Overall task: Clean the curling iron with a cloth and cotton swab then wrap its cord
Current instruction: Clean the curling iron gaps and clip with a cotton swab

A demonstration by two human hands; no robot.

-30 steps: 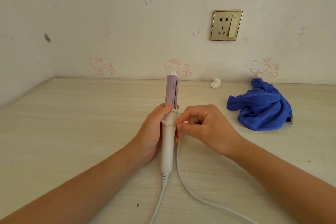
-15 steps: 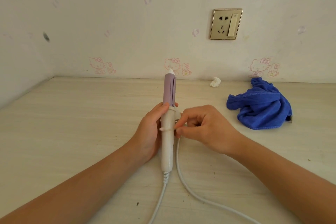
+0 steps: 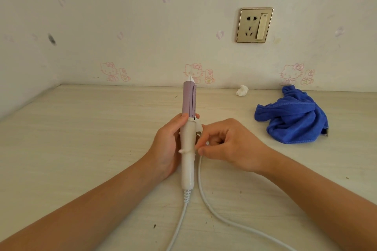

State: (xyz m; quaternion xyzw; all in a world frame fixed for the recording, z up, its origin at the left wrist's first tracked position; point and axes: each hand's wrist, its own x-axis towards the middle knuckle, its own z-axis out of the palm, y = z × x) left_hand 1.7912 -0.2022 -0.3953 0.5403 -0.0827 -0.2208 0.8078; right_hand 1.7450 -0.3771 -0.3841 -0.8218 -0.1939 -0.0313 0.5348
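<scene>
1. Gripping the handle of the one white curling iron with a lilac barrel [image 3: 188, 161], the left hand [image 3: 166, 144] had its fingers curled round the shaft. It held the iron raised over the pale wood-grain table [image 3: 81, 138], barrel pointing up and away from the person, cord end toward them.
2. The right hand [image 3: 230, 144] was clenched in a fingertip pinch on what appeared to be one thin white cotton swab [image 3: 181, 151]. Only the swab's rounded tip showed, just past the left side of the handle.
3. Governing relation: the swab's long axis lay crosswise to the iron's long axis and met the handle about midway, well below the barrel. The iron stood immediately left of the right grip, so the right hand was nearer the working point, while the left grip served as the holder. Any further stroke would probably run along the handle.
4. One white cord [image 3: 206, 204] left the iron's base unwrapped, and two runs of it were visible. One run ended beneath the right hand; whether that hand touched it could not be told.
5. Also present were one crumpled blue cloth [image 3: 291, 118] well to the right, one white paper wad [image 3: 242, 90] and one gold-framed wall socket [image 3: 254, 25].
</scene>
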